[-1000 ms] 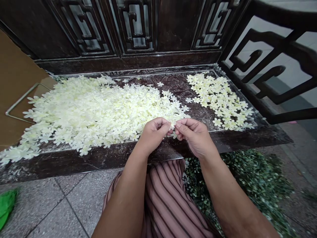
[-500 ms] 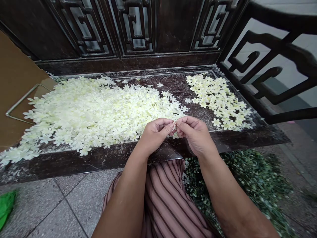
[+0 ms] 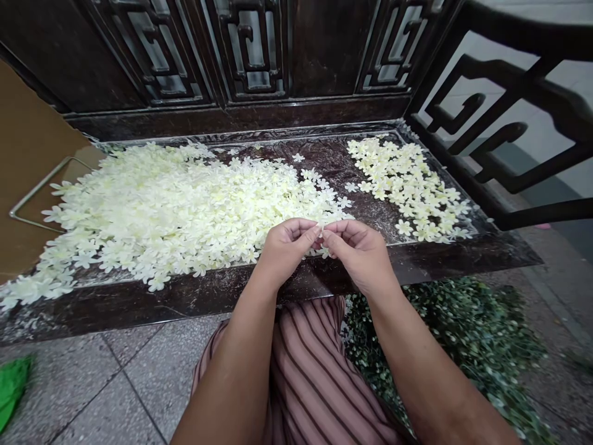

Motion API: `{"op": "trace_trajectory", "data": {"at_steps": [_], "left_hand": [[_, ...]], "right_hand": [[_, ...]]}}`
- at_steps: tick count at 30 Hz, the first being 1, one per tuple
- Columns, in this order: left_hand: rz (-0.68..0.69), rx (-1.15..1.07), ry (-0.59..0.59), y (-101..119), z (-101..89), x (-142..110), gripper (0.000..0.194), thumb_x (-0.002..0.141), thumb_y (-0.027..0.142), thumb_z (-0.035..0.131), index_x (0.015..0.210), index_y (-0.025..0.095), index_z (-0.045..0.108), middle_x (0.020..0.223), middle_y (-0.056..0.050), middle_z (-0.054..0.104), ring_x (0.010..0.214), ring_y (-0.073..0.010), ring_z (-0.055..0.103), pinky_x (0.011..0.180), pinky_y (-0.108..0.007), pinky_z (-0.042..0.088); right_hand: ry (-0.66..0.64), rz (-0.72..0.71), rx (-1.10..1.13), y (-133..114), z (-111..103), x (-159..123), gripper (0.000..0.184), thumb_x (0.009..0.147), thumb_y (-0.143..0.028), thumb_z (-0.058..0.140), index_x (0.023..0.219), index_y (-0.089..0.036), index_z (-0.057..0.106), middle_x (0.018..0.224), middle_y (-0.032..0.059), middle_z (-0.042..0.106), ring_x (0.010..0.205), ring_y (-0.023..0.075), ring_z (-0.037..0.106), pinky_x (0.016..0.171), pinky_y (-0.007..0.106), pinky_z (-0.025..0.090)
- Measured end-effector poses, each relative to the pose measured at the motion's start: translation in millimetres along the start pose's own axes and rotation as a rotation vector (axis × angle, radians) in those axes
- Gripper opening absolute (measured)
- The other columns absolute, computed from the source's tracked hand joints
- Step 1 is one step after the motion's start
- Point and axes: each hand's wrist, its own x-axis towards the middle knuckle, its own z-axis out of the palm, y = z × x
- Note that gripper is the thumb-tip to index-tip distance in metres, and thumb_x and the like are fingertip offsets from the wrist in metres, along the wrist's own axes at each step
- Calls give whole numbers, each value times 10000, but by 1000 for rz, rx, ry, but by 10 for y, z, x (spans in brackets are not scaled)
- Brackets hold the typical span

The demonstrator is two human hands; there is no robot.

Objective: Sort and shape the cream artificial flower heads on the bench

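My left hand [image 3: 287, 247] and my right hand [image 3: 359, 250] meet fingertip to fingertip over the front edge of a dark wooden bench seat [image 3: 194, 296]. Both are closed in a pinch on a small cream-white flower [image 3: 320, 237], mostly hidden between the fingers. A large heap of the same white flowers [image 3: 176, 204] covers the left and middle of the seat, just behind my left hand. A smaller, more yellow pile of flowers [image 3: 407, 185] lies at the right end of the seat.
The carved wooden backrest [image 3: 245, 49] and armrest [image 3: 519, 123] bound the seat at the back and right. A heap of green foliage [image 3: 463, 340] lies on the tiled floor under my right arm. Brown cardboard [image 3: 28, 161] leans at left; a green scrap [image 3: 12, 383] sits bottom left.
Both hands stay together at the seat's front edge, with only small finger movements on the flower. The piles have not changed.
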Motion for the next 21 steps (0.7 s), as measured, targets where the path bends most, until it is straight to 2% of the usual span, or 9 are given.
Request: {"op": "trace_trajectory", "data": {"at_steps": [11, 21], "left_hand": [[30, 71, -17, 14, 10, -13, 163, 669, 290, 663, 687, 145, 589, 587, 21, 579, 560, -83, 529, 594, -238, 445], [9, 96, -27, 14, 6, -13, 177, 652, 293, 679, 681, 145, 587, 608, 21, 586, 576, -80, 532, 588, -225, 442]], "right_hand": [[-22, 90, 89, 28, -34, 33, 139, 619, -289, 694, 626, -160, 641, 502, -29, 579, 438, 61, 461, 438, 203, 372], [-48, 145, 131, 10, -60, 44, 176, 593, -311, 725, 604, -156, 641, 496, -32, 577, 444, 58, 476, 449, 201, 388]]}}
